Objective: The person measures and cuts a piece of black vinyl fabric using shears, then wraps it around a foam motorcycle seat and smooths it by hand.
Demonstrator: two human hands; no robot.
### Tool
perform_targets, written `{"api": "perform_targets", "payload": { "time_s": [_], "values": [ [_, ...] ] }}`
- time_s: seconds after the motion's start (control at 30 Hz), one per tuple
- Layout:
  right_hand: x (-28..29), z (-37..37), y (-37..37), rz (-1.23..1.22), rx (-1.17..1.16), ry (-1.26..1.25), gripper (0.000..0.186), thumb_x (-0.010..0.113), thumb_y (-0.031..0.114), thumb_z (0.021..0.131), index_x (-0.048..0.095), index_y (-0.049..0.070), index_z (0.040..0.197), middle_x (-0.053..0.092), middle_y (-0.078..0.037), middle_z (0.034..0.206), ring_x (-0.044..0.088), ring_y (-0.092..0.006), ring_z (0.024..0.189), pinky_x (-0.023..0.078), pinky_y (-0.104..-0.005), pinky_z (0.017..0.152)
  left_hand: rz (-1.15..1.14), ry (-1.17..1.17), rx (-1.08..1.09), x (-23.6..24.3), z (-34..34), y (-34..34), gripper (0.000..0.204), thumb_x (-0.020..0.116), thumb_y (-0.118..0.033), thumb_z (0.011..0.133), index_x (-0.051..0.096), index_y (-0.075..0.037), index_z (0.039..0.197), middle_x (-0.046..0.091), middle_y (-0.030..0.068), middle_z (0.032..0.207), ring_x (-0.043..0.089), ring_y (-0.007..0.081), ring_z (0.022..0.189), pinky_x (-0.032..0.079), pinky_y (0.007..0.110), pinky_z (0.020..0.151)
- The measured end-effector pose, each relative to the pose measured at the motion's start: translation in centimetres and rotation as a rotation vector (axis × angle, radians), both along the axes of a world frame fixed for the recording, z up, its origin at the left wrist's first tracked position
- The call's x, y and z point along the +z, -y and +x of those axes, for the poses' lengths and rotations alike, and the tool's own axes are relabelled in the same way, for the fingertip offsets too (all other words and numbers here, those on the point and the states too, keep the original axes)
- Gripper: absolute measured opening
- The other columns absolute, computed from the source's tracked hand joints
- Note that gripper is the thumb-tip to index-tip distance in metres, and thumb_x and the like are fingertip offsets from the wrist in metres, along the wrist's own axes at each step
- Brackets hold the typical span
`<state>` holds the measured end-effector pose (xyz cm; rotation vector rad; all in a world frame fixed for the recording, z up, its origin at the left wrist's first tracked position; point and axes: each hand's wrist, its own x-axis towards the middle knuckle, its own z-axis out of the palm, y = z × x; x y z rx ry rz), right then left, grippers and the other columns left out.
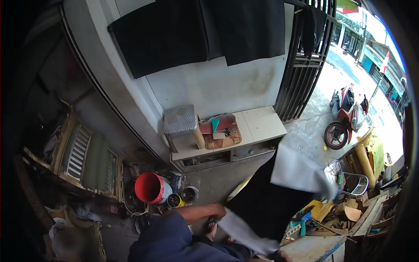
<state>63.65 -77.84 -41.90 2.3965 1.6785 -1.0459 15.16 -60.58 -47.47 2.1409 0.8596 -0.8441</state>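
A large sheet [266,205], black on one face and pale grey where it folds over, hangs slanting in front of me. My left hand [216,212] is closed on its left edge, the bare forearm reaching in across a dark blue sleeve. My right hand [281,256] is at the sheet's near corner by the lower edge of the picture; its fingers are mostly hidden, so its grip cannot be made out. The sheet's far end is bent back, grey side up, and slightly blurred.
Left of me stand a red bucket [148,187] and several small cans. A low cabinet [264,123] carries a woven-top stool [180,120]. Black sheets [161,37] hang on the wall. Scrap wood [369,214] and a metal-framed chair [355,184] crowd the right; a motorcycle [347,115] stands outside.
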Motion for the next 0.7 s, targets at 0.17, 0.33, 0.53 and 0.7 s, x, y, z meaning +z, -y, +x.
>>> {"api": "perform_targets", "payload": {
  "time_s": [0.17,0.33,0.53,0.7],
  "values": [
    [-7.0,-3.0,5.6,-0.325,0.269,-0.290,0.030,0.070,0.029,0.090,0.074,0.000,0.098,0.072,-0.013,0.081,0.068,-0.0240,0.075,0.053,-0.0347,0.072,-0.499,0.360,0.771,-13.7,-17.7,10.4,0.030,0.071,-0.028,0.088,0.073,-0.001,0.101,0.070,0.0051,0.079,0.062,0.0145,0.070,0.050,0.035,0.058],
    [9.0,-14.0,-12.6,0.083,-0.190,-0.955,0.017,0.063,0.014,0.092,0.070,0.000,0.096,0.069,-0.006,0.078,0.064,-0.0143,0.061,0.051,-0.0289,0.054,0.787,0.472,1.108,3.6,-6.5,-5.8,0.062,0.066,-0.030,0.091,0.045,-0.002,0.142,0.055,0.0267,0.133,0.056,0.0393,0.122,0.047,0.046,0.100],
    [12.8,-27.5,-18.6,0.455,-0.308,-1.509,0.044,0.064,0.029,0.096,0.055,0.001,0.130,0.063,-0.006,0.109,0.060,-0.0159,0.091,0.048,-0.0320,0.083,0.445,1.381,0.632,22.5,4.5,-2.2,0.102,0.080,-0.034,0.081,0.017,-0.006,0.157,0.035,0.0259,0.153,0.037,0.0370,0.141,0.032,0.041,0.115],
    [20.1,-26.7,-22.7,1.133,0.382,-0.446,0.086,0.081,0.035,0.078,0.039,-0.003,0.143,0.050,-0.021,0.141,0.048,-0.0296,0.131,0.036,-0.0399,0.109,0.305,1.504,0.855,24.9,-5.8,-8.4,0.054,0.058,0.010,0.085,0.060,-0.011,0.135,0.069,0.0135,0.123,0.067,0.0166,0.108,0.052,0.031,0.096]
  ]
}}
